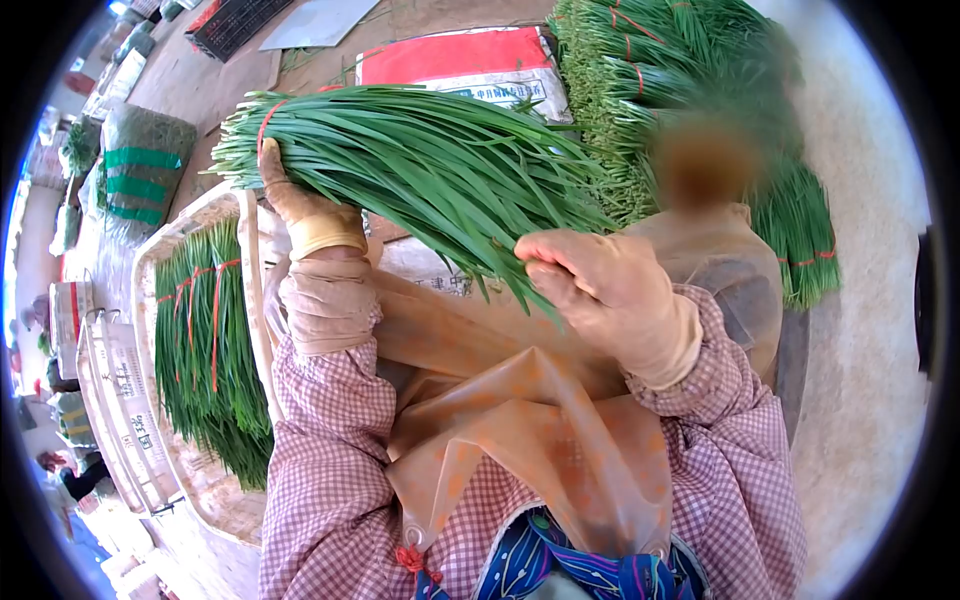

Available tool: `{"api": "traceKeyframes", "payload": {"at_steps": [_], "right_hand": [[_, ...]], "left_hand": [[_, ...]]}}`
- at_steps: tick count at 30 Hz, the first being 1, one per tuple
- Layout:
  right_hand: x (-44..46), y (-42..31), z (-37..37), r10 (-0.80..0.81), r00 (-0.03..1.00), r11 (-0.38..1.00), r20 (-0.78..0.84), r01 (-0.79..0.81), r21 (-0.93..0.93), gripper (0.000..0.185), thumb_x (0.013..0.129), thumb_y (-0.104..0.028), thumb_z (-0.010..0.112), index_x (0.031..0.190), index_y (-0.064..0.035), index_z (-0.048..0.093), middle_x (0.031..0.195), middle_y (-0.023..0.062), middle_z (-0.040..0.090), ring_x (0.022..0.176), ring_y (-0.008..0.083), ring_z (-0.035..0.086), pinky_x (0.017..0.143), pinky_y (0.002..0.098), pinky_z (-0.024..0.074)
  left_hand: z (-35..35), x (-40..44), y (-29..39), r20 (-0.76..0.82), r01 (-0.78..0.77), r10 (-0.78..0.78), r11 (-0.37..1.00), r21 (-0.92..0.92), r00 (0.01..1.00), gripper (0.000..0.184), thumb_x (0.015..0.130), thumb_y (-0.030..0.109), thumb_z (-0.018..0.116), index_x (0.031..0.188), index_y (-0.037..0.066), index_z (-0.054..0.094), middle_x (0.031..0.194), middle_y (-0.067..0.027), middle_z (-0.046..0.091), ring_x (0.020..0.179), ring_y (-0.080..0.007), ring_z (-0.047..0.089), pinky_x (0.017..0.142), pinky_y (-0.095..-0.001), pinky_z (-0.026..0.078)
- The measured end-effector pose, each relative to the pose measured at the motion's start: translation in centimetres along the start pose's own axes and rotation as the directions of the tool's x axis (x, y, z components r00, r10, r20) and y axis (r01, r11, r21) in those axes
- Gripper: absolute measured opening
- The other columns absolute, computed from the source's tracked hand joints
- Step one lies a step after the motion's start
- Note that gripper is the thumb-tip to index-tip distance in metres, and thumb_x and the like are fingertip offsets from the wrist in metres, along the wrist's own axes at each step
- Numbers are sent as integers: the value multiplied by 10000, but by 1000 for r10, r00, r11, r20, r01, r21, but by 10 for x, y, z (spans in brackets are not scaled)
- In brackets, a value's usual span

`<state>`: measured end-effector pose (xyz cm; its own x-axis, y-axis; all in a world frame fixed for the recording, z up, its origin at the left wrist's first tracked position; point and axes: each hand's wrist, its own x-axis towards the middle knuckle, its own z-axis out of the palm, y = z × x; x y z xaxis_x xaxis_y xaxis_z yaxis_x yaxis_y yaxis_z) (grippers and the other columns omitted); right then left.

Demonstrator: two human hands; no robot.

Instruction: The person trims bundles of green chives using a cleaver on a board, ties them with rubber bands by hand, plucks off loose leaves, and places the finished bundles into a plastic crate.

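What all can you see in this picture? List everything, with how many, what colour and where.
Held bundle: one, green, red tie, top centre
Piled bundles: several, green, red ties, upper right
Crate: one, off-white, left
Crated bundles: several, green, red ties, inside it
White crate: one, far left
Wrapped pack: one, green bands, upper left
Dark crate: one, top left
Board: one, pale grey, beside it
Sack: one, red and white, beyond held bundle
Blurred thing: one, brown, right, unclear
Apron: one, brownish, lap
Sleeves: two, checked
Left hand: one, tan glove, gripping held bundle
Right hand: one, tan glove, fingers at leaves
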<state>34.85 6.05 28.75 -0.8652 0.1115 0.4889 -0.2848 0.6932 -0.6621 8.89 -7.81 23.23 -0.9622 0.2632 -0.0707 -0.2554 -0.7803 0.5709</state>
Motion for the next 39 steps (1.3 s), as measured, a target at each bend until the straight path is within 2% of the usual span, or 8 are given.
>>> {"api": "traceKeyframes", "payload": {"at_steps": [12,18,24,27,30,31,33,39], "right_hand": [[25,16,25,123,992,969,-39,-129,-211,144,852,-169,675,875,-64,580,731,121,643,615,328,613,548,378,493],[24,26,32,444,866,788,-229,-256,560,91,920,-90,633,855,-26,633,665,-16,587,554,64,541,478,226,419],[5,49,-30,585,782,507,-215,-146,850,59,925,-85,617,898,-37,639,676,9,596,494,66,505,455,208,407],[-1,71,-53,614,783,573,-96,-359,737,102,932,-88,599,986,-13,642,742,30,632,569,105,565,524,247,463],[-11,56,-41,264,889,953,-374,-300,-41,243,904,-116,626,1119,-3,628,887,81,678,822,163,622,740,288,500],[-16,41,-41,269,890,952,-369,-304,-39,243,904,-116,626,1119,-3,628,887,81,678,822,163,622,740,288,500],[-23,21,-37,456,879,873,141,-472,124,268,893,-134,637,1141,-34,624,994,91,672,834,197,639,745,292,505],[-4,39,16,342,935,937,93,-332,-106,154,895,-171,637,986,-50,668,853,88,654,677,242,621,597,325,498]], "left_hand": [[-5,2,0,18,62,-62,997,-41,998,542,822,400,623,1226,42,571,1184,-162,630,1053,-357,614,933,-515,507],[-11,10,-12,-120,20,-12,997,71,993,488,814,368,646,1206,80,599,1161,-131,648,1035,-348,619,931,-538,493],[-10,8,-18,-254,85,-72,995,42,965,346,815,315,685,1088,105,657,1099,-92,675,1004,-321,631,919,-521,494],[-13,9,-20,-297,65,-51,997,37,954,348,803,320,708,1078,112,662,1082,-84,680,997,-317,632,918,-526,492],[-14,10,-21,-312,69,-58,997,22,948,349,797,315,732,1064,100,665,1068,-78,681,969,-298,635,904,-494,499],[-15,9,-21,-320,92,-88,996,-2,943,340,803,292,739,1060,82,666,1067,-78,680,951,-281,638,896,-459,506],[-17,11,-23,-339,82,-77,997,2,937,346,796,306,751,1049,85,669,1057,-76,681,938,-277,637,879,-454,512],[-19,12,-23,-352,114,-122,992,-43,928,370,745,268,804,1040,89,670,1040,-68,681,916,-273,638,861,-464,521]]}}
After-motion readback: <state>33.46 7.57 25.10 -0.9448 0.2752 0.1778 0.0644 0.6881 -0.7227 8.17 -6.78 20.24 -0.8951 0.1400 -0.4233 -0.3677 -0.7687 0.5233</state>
